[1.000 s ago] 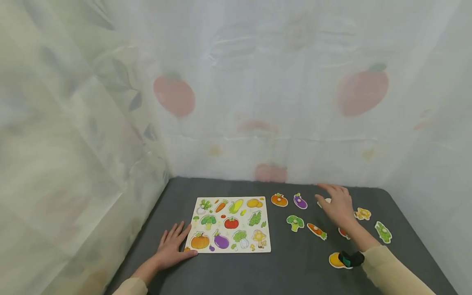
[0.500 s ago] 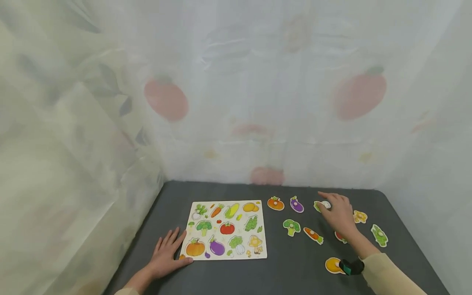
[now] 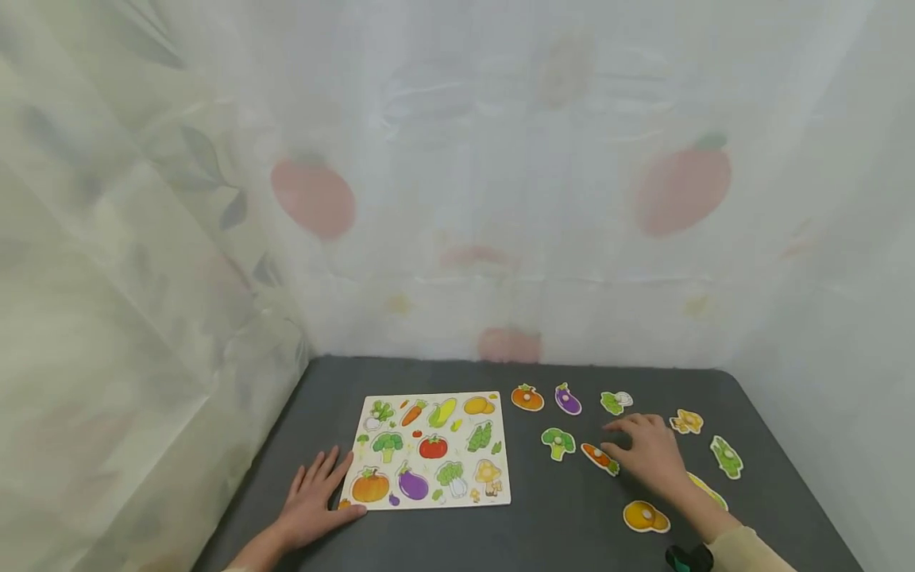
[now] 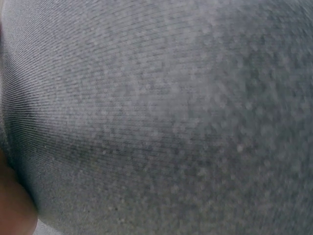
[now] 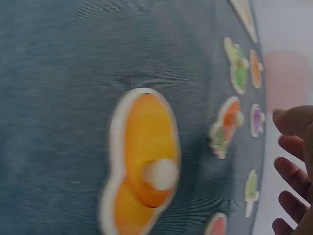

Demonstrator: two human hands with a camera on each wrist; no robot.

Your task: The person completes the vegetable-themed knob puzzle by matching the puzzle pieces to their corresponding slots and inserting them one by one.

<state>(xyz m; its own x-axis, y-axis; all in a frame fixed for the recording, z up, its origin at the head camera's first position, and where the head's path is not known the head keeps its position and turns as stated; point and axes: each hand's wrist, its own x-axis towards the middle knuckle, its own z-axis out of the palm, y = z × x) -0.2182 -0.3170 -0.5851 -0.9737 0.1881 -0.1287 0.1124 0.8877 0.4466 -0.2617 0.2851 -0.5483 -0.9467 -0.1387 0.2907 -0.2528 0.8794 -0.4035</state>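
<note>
Matt ribbed cloth tabletop, smooth wood-looking puzzle board and pieces, faintly glossy plastic-looking curtain

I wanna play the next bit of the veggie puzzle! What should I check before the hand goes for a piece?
1. Is the right hand free? Ok: it holds nothing.
2. Is the carrot piece lying with its knob up? Ok.
3. Is the carrot picture on the board uncovered? Ok: no hand or piece is over it.
4. Is the left hand pressing the board firmly? Cannot tell: it's at the near left corner, but force doesn't show.
5. Is every piece fully visible from the head view? Not ok: the right forearm hides part of the long yellow piece.
</note>
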